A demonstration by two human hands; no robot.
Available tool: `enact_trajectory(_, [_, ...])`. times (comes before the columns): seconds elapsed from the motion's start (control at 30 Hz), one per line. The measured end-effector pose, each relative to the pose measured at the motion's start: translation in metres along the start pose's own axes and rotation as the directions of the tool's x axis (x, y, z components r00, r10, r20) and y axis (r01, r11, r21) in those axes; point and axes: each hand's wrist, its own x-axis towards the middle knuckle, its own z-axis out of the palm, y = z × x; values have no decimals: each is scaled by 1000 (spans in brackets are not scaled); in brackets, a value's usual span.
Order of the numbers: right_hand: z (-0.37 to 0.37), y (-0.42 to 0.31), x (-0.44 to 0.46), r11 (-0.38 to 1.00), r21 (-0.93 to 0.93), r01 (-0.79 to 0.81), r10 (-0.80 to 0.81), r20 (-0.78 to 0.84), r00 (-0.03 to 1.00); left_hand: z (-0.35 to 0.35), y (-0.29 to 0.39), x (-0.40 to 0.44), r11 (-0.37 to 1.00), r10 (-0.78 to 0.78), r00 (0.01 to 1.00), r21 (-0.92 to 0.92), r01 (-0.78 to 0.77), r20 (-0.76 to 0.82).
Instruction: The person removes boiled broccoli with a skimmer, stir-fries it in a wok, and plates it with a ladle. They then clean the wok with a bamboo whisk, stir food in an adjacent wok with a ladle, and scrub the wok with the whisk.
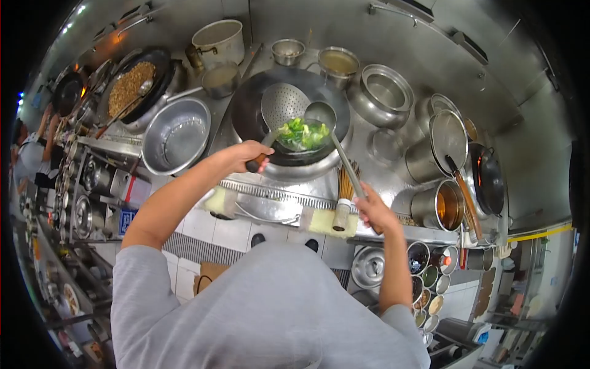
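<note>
Closed around the wooden handle of a perforated skimmer (pixel 284 103), my left hand (pixel 252 154) is at the near left of a large black wok (pixel 246 111). My right hand (pixel 376 210) grips the long handle of a metal ladle (pixel 321 113) at the near right. Both tool heads are inside the wok, side by side. Bright green leafy vegetables (pixel 300 133) lie in the near half of the wok, just below the ladle bowl. A bamboo wok brush (pixel 344 200) rests on the stove's front edge, beside my right hand.
Left of the wok sits a wide metal basin (pixel 176 135); beyond it another wok holds brown granular food (pixel 132 86). Several pots, including a lidless round pot (pixel 387 92), stand behind and right. A pot of amber liquid (pixel 448 206) is at the right edge.
</note>
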Motion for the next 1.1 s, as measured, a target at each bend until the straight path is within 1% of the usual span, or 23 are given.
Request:
enact_trajectory(0.03, [23, 12, -7, 1000, -23, -11, 10, -45, 999, 23, -9, -7, 998, 17, 999, -57, -19, -36])
enact_trajectory(0.07, [46, 22, -14, 999, -44, -16, 12, -90, 996, 39, -22, -3, 982, 13, 999, -189, -22, -49])
enact_trajectory(0.1, [67, 28, -23, 996, -64, 60, -67, -103, 992, 54, -29, -6, 964, 11, 998, -264, -26, -59])
enact_trajectory(0.13, [82, 33, -28, 992, -32, 120, -123, -129, 984, 66, -33, -8, 943, 6, 998, -331, -27, -67])
enact_trajectory(0.17, [78, 36, -31, 994, 16, 111, -109, -108, 988, 73, -39, -7, 912, -9, 998, -409, -19, -67])
enact_trajectory(0.2, [71, 38, -32, 993, 64, 100, -95, -86, 992, 74, -44, -5, 916, -23, 997, -400, -6, -68])
enact_trajectory(0.27, [51, 66, -10, 970, 102, 221, -212, -96, 973, 67, -53, -2, 812, -24, 997, -580, 63, 76])
enact_trajectory(0.3, [51, 78, 1, 944, 17, 329, -318, -210, 924, 62, -60, 2, 822, 15, 997, -569, 31, 76])
enact_trajectory(0.33, [50, 83, 13, 941, 25, 336, -322, -229, 919, 55, -66, 3, 833, 16, 996, -552, 34, 86])
enact_trajectory(0.4, [31, 95, 33, 946, 1, 324, -293, -428, 855, 53, -78, 10, 856, 131, 987, -512, -68, 88])
enact_trajectory(0.47, [2, 108, 58, 979, -52, 199, -195, -545, 815, 55, -81, 10, 862, 181, 976, -497, -98, 121])
enact_trajectory(0.5, [-15, 115, 72, 955, -49, 293, -266, -576, 773, 63, -78, 8, 873, 178, 972, -480, -83, 155])
enact_trajectory(0.53, [-30, 115, 80, 954, -49, 295, -265, -596, 758, 69, -75, 0, 872, 214, 967, -473, -124, 141])
enact_trajectory(0.6, [-50, 115, 91, 976, 125, 178, -68, -602, 796, 78, -67, -13, 869, 256, 958, -464, -171, 127])
enact_trajectory(0.67, [-56, 133, 96, 975, 86, 203, -111, -602, 790, 92, -59, -22, 891, 304, 938, -396, -220, 164])
enact_trajectory(0.73, [-52, 141, 83, 968, 179, 179, -70, -490, 869, 106, -52, -25, 903, 302, 937, -368, -222, 175])
enact_trajectory(0.77, [-47, 142, 70, 970, 206, 126, -12, -479, 878, 114, -50, -23, 920, 294, 936, -324, -222, 193])
enact_trajectory(0.8, [-43, 147, 65, 969, 213, 127, -9, -481, 877, 122, -48, -20, 935, 283, 935, -278, -220, 212])
enact_trajectory(0.87, [-38, 157, 54, 950, 235, 204, -59, -509, 859, 142, -47, -7, 943, 274, 930, -257, -211, 244])
enact_trajectory(0.93, [-36, 150, 25, 956, 211, 202, -67, -514, 855, 167, -49, 9, 964, 228, 956, -183, -194, 183])
enact_trajectory(1.0, [-38, 159, 10, 961, 166, 221, -71, -627, 776, 186, -56, 38, 976, 181, 950, -169, -140, 256])
enact_trajectory(1.07, [-48, 168, -8, 966, 111, 232, -109, -640, 760, 206, -65, 61, 986, 111, 943, -156, -63, 314])
enact_trajectory(1.1, [-51, 166, -22, 970, 75, 232, -130, -646, 752, 215, -74, 77, 994, 58, 945, -104, -26, 322])
